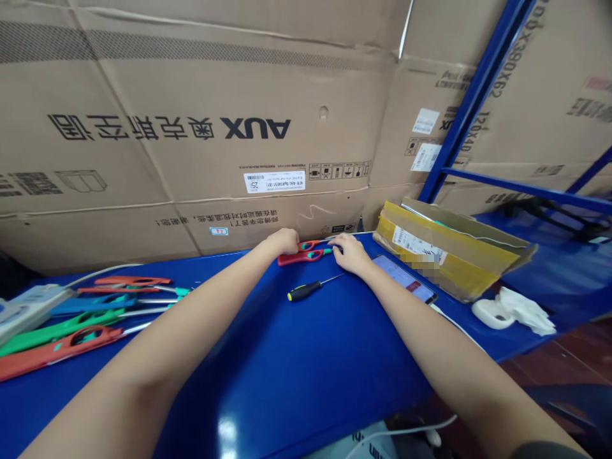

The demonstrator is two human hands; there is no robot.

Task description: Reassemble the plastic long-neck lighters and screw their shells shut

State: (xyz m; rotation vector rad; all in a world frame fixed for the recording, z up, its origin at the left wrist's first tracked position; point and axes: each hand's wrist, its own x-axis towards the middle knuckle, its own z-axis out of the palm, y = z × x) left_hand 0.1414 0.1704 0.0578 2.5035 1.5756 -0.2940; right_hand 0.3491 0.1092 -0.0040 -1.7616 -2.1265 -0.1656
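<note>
Two long-nosed gas lighters lie side by side against the cardboard at the back of the blue table: an orange-red one behind and a red one in front. My left hand is closed around the handle end of the rear lighter. At the nozzle ends, the bent fingers of my right hand close on the same lighter's tip, partly hiding both tips. Just in front of the hands rests a black-and-yellow screwdriver, its shaft pointing right.
Several coloured gas lighters lie at left beside a white device. To the right are a phone with a cable, an open yellow-taped carton and white tissue. Large cardboard and a blue frame stand behind.
</note>
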